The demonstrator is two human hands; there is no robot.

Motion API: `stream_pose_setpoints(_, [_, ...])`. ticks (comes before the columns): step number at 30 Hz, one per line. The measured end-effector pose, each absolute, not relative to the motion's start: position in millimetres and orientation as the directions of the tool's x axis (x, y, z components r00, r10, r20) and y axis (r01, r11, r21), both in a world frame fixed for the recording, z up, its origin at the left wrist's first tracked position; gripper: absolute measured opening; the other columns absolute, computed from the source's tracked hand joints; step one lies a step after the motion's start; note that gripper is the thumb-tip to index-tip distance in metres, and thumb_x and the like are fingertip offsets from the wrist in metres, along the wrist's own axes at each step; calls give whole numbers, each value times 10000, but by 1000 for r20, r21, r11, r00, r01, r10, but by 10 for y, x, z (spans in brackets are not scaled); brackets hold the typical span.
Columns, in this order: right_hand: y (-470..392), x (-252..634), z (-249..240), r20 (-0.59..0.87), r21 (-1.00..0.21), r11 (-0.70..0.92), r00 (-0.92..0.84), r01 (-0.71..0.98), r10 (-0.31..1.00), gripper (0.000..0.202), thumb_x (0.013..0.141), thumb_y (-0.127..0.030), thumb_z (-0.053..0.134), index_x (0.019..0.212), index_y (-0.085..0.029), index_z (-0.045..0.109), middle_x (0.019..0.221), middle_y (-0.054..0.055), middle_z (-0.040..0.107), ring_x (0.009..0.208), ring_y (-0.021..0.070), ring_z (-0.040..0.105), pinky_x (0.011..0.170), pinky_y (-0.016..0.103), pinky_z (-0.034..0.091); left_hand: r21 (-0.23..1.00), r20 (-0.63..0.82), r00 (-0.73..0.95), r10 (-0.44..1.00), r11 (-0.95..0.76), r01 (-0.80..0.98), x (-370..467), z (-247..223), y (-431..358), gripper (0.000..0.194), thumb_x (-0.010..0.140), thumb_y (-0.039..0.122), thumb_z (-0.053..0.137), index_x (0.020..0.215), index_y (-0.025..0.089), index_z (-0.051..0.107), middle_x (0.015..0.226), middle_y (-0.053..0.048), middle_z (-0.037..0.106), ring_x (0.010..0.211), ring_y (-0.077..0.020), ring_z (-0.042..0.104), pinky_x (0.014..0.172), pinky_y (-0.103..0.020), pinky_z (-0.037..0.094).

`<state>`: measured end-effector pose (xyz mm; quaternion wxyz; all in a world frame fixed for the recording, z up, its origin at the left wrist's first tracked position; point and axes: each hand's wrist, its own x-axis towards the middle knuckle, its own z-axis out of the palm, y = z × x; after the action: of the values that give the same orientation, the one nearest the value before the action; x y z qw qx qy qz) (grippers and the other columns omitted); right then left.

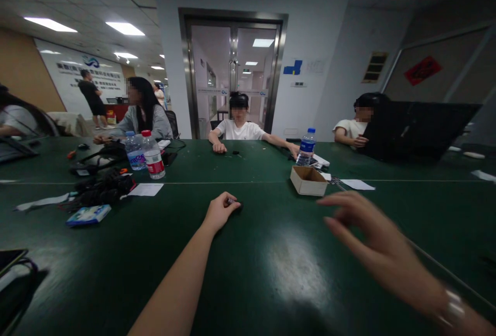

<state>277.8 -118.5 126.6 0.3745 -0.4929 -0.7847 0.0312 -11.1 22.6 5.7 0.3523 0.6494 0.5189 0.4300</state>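
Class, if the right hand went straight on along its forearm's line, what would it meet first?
Probably the open box ahead of the right hand, though the hand's height above the table is unclear, so it might pass over.

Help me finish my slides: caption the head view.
Left hand holds a small dark object at a green table; right hand hovers near an open box.

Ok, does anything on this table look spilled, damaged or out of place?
No clear spill or damage. Mainly the dark gear on the left looks untidy, heaped in a tangle beside a blue packet.
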Motion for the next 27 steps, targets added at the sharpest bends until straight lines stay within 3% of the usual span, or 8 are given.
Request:
stream_pose_setpoints(3, [-522, 2280, 948, 291, -628, 427, -312, 651, 904, 315, 793, -187, 604, 1096, -239, 534, 1058, 76, 479, 628, 121, 538, 584, 291, 502, 913, 204, 116, 972, -231, 335, -105, 21, 261, 297, 702, 399, 647, 899, 180, 612, 845, -40, 641, 769, -172, 596, 673, -277, 445])
stream_pose_setpoints(5, [-77, 1984, 636, 174, -689, 313, -270, 654, 947, 486, 698, -166, 699, 1140, -203, 501, 1028, 70, 487, 599, 106, 511, 591, 285, 484, 919, 217, 135, 967, -249, 306, -102, 4, 278, 292, 697, 389, 654, 888, 172, 612, 838, -43, 644, 775, -173, 599, 686, -278, 448])
stream_pose_setpoints(7, [237, 1781, 358, 131, -729, 300, -305, 615, 943, 585, 627, -164, 757, 1149, -194, 494, 962, 44, 524, 603, 103, 494, 593, 268, 461, 921, 227, 142, 963, -260, 289, -98, -4, 288, 283, 694, 382, 660, 876, 171, 614, 836, -41, 648, 784, -174, 603, 701, -281, 451])
stream_pose_setpoints(12, [379, 1662, 87, 214, -786, 372, -346, 495, 913, 330, 692, -139, 690, 998, -190, 577, 853, -4, 583, 584, 93, 466, 562, 232, 407, 956, 210, 100, 973, -226, 186, -62, 3, 313, 298, 666, 360, 694, 864, 151, 617, 829, -58, 657, 788, -178, 613, 712, -279, 464])
stream_pose_setpoints(19, [385, 1719, -24, 258, -862, 368, -325, 349, 910, 306, 720, -174, 662, 1018, -169, 593, 820, 15, 594, 685, 132, 547, 635, 257, 450, 983, 144, 163, 976, -160, 88, -37, 99, 283, 342, 714, 407, 637, 926, 139, 632, 820, -64, 646, 739, -158, 597, 676, -266, 470])
stream_pose_setpoints(23, [435, 1711, -54, 234, -913, 322, -324, 252, 916, 315, 740, -156, 612, 1052, -175, 579, 809, 13, 571, 610, 113, 540, 584, 248, 459, 965, 160, 167, 973, -190, 180, -71, 125, 270, 362, 771, 427, 546, 984, 152, 643, 879, -62, 633, 747, -151, 573, 676, -263, 464])
stream_pose_setpoints(27, [405, 1713, -6, 219, -941, 288, -329, 177, 919, 321, 733, -162, 608, 1048, -178, 551, 797, 3, 554, 577, 99, 530, 549, 229, 459, 948, 215, 148, 965, -243, 204, -79, 52, 310, 377, 761, 450, 537, 971, 151, 629, 764, -31, 602, 654, -131, 536, 607, -245, 441])
